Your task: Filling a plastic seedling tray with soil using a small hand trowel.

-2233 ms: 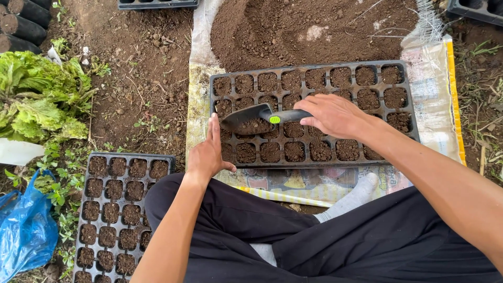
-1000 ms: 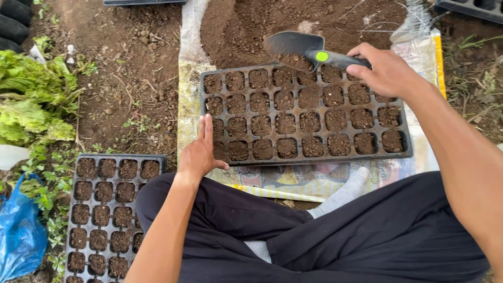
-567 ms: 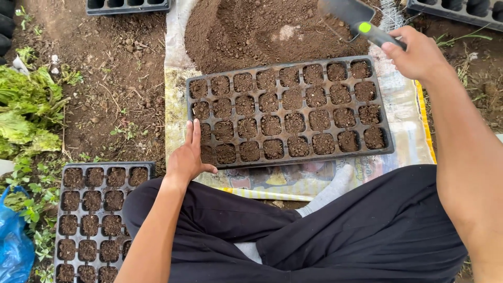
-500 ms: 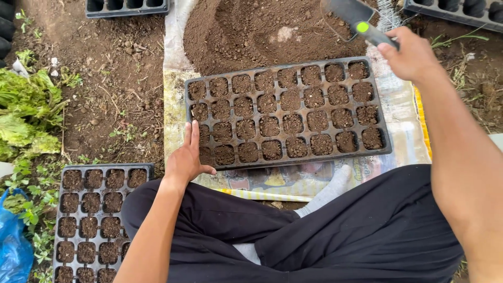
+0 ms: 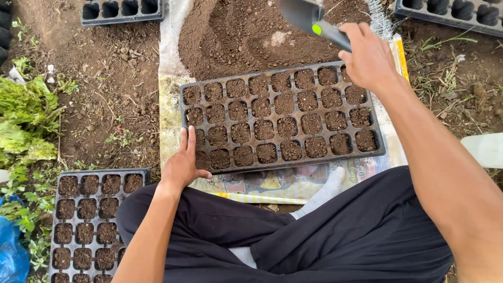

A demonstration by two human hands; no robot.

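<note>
A black seedling tray with soil in its cells lies on a printed sack in front of my crossed legs. My left hand rests flat against the tray's near left corner, fingers together and pointing away from me. My right hand grips the dark handle of a small trowel with a green dot. It holds the blade above the soil heap just beyond the tray's far edge.
A second soil-filled tray lies by my left knee. Empty black trays sit at the top left and top right. Leafy greens and a blue bag are at the left. A white object lies at the right.
My right hand lifted the trowel off the tray's cells, swung it out past the far right corner, then back left over the soil heap. My left hand has stayed at the tray's corner.
</note>
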